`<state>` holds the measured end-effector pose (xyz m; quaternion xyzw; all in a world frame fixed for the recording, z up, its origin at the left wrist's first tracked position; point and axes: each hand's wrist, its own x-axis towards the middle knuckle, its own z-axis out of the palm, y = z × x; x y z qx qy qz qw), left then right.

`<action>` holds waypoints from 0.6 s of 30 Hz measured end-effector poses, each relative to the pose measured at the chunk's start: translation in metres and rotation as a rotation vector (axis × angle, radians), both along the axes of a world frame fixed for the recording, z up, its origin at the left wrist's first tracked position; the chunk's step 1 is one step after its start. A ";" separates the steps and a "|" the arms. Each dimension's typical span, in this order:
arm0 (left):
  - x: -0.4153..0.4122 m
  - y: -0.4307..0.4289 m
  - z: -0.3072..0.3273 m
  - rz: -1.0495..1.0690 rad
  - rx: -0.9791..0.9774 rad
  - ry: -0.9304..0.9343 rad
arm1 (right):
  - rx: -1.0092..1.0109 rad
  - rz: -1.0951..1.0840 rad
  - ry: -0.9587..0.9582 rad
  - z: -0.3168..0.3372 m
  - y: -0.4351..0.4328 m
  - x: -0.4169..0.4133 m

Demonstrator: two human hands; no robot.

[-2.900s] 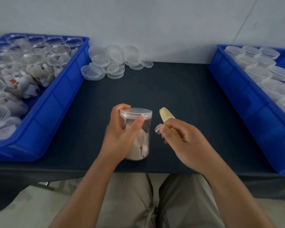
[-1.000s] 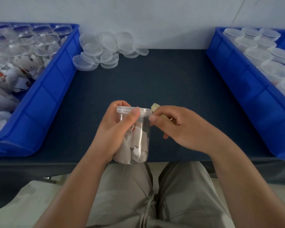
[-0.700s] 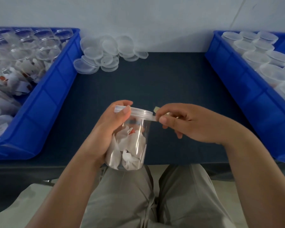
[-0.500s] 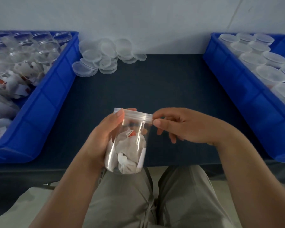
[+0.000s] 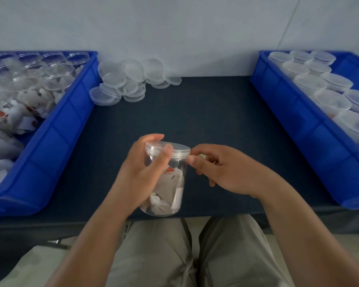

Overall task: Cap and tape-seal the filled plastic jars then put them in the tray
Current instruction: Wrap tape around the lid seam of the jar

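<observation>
1. The jar (image 5: 168,183) is clear plastic, filled with white packets and one red-marked piece. It is at the near edge of the desk (image 5: 195,112), midway between the two trays, leaning slightly with its base towards the person. Whether the base rests on the desk cannot be told.
2. The lid (image 5: 170,149) sits on the jar's mouth.
3. The left hand (image 5: 141,175) has its grip wrapped round the jar's left side. The thumb lies across the front up to the lid's rim and the fingers curl behind the lid. The jar's upper left is inside this grip; its lower right stands clear of it.
4. The right hand (image 5: 222,170) is just right of the jar. Its grip is pressed together, with thumb and forefinger tips meeting against the lid's right edge. The other fingers curl round a pale-yellow tape roll (image 5: 202,156), which is mostly hidden. No tape strip can be made out.
5. The left tray (image 5: 56,137) is blue and holds open filled jars (image 5: 56,75).
6. The right tray (image 5: 298,121) is blue and holds capped jars (image 5: 330,100), well apart from the held jar.
7. Loose lids (image 5: 131,81) lie heaped at the desk's far edge, beside the left tray.
</observation>
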<state>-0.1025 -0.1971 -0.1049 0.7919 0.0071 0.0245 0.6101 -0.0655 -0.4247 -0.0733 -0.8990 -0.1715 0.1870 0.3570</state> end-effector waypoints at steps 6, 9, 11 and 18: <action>-0.004 -0.012 0.005 0.112 0.157 -0.031 | -0.037 -0.030 -0.045 -0.002 0.009 -0.005; 0.000 -0.008 0.005 0.148 0.161 0.015 | -0.083 0.037 -0.021 0.001 0.012 -0.008; 0.004 -0.004 0.010 0.157 0.110 0.049 | -0.109 0.091 0.001 0.005 0.009 -0.008; 0.007 0.005 0.024 0.130 0.067 0.141 | -0.095 0.160 -0.055 0.021 -0.012 -0.005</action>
